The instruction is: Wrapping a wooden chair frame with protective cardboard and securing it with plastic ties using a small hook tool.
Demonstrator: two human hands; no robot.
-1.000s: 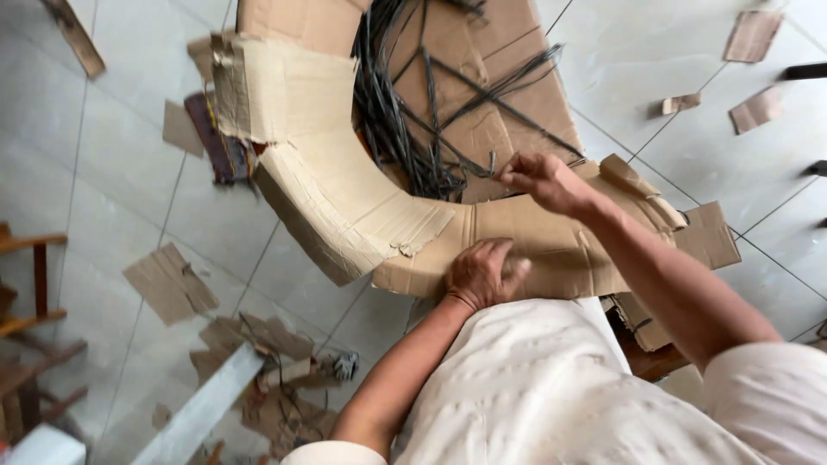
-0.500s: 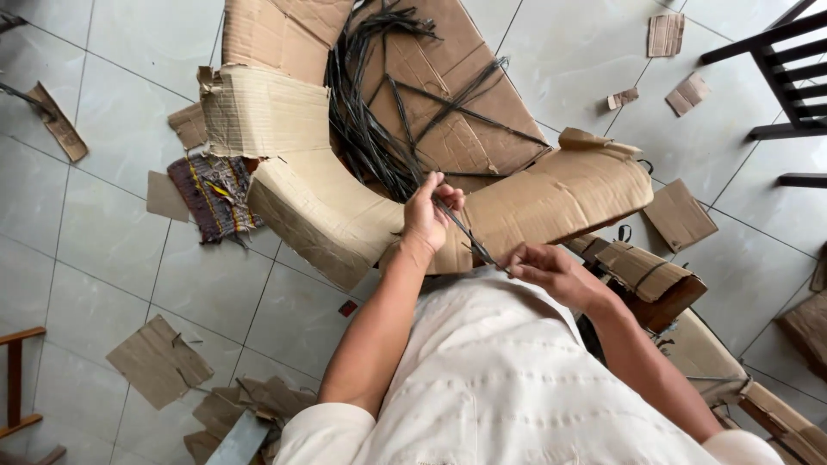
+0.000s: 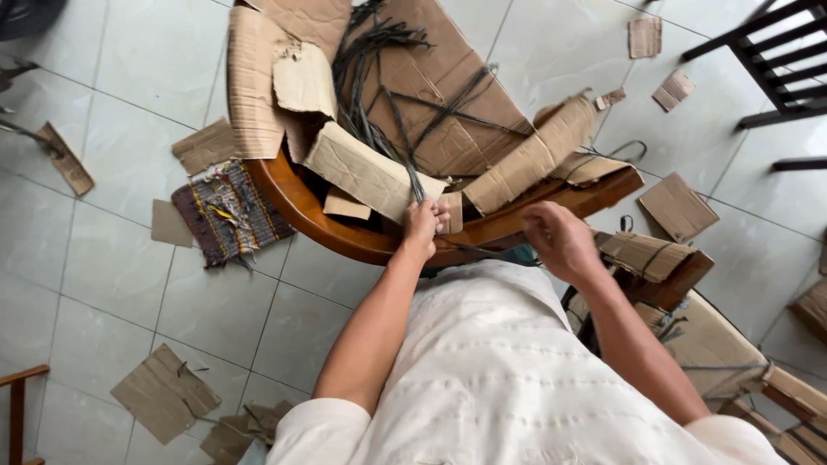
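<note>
A curved brown wooden frame (image 3: 303,205) lies on the tiled floor, partly wrapped in torn cardboard (image 3: 362,168). Several dark cords (image 3: 379,95) run across the cardboard inside the curve. My left hand (image 3: 422,226) is closed around a dark cord at the frame's near edge. My right hand (image 3: 560,241) is closed beside the frame, with a thin dark cord running to it from the left hand. A loose cardboard wrap (image 3: 538,155) rests on the frame's right side.
Cardboard scraps (image 3: 164,392) litter the grey tiles. A small woven mat (image 3: 228,211) lies left of the frame. Dark chair legs (image 3: 775,60) stand at the top right. More cardboard-wrapped wooden pieces (image 3: 655,258) sit at the right.
The cardboard wrap has come off the frame's near curve, baring the brown wood. My left hand still grips the cord; my right hand has shifted right, beside the frame.
</note>
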